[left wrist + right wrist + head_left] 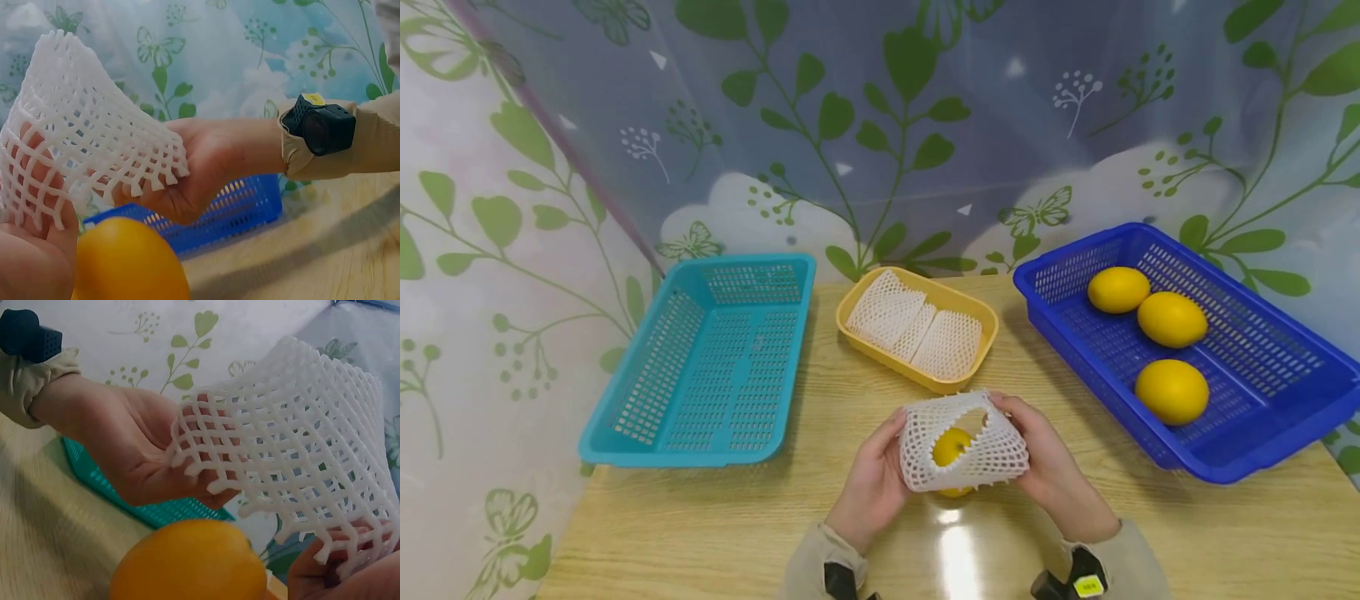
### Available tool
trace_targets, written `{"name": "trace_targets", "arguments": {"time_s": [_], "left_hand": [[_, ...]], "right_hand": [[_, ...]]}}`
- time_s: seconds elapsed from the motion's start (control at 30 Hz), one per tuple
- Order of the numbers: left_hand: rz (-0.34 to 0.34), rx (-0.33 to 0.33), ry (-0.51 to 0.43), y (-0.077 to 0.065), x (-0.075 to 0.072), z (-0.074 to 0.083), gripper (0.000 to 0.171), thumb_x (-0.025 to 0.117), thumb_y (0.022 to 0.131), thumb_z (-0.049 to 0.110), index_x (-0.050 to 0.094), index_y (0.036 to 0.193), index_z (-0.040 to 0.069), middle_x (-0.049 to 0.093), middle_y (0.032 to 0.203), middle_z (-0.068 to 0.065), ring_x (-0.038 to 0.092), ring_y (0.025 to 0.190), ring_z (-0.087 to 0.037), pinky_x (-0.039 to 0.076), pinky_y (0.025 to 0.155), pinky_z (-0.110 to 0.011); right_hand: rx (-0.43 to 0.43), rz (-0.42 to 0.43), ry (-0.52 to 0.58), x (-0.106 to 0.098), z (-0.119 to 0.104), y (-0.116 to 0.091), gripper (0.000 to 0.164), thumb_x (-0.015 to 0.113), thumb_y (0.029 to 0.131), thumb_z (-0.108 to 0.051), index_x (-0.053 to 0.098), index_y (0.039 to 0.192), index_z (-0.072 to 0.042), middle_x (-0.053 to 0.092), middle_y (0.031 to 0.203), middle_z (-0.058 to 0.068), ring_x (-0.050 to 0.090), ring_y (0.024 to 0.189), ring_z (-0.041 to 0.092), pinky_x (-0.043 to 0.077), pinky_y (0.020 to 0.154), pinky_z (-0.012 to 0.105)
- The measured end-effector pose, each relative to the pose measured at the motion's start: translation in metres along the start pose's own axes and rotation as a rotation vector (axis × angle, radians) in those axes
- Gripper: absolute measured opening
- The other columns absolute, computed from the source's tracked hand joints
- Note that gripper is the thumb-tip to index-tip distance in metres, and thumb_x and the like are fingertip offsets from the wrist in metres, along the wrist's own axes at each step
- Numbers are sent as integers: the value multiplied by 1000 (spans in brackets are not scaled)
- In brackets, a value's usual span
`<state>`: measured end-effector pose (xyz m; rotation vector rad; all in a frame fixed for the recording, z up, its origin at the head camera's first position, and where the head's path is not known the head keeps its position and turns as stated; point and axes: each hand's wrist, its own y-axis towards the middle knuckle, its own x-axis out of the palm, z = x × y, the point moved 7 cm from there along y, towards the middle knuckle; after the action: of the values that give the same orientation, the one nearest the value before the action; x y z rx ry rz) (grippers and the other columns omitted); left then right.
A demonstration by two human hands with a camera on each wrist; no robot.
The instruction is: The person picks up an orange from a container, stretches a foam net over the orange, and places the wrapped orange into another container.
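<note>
Both hands hold a white foam net sleeve (921, 454), spreading its mouth wide above the table. My left hand (874, 483) grips one side, and my right hand (1060, 471) grips the other. In both wrist views, fingers show through the mesh of the sleeve (81, 119). Below the net a yellow oval fruit (187, 562) sits on the table, apart from the hands. From the head view the same fruit (950, 447) shows through the sleeve's opening, its rest mostly hidden by the mesh.
Behind the hands stands a small yellow tray (880, 357) with several flattened foam sleeves (951, 343). A blue basket (1078, 379) at right holds three yellow fruits (1172, 392). At left stands a teal basket (730, 379). A patterned curtain (880, 167) hangs behind the wooden table (700, 533).
</note>
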<state>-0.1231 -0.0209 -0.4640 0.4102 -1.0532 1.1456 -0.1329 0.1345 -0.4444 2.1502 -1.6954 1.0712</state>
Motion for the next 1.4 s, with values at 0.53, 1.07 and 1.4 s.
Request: {"name": "trace_targets", "arguments": {"time_s": [0.53,1.07,1.4], "left_hand": [[39,-37,263,17,-54,-14,19,39,107,18,46,117,4,60,115,-7,63,103,-14,52,93,-31],[136,132,450,30,-65,-8,8,47,103,13,42,102,6,53,111,-7,58,101,-14,53,83,-27],[189,197,650,23,-63,-10,11,51,102,13,43,103,6,46,82,0,49,70,-7,43,59,-18]], "right_hand": [[-92,318,-504,-47,20,22,17,51,99,-10,64,96,1,60,86,3,55,79,11,48,70,22],[-212,259,-663,-51,35,39,18,48,99,-2,59,106,11,61,66,4,55,55,9,47,52,22],[-245,351,-780,-54,33,32,19,51,98,0,63,108,10,59,63,3,52,55,8,45,52,21]]}}
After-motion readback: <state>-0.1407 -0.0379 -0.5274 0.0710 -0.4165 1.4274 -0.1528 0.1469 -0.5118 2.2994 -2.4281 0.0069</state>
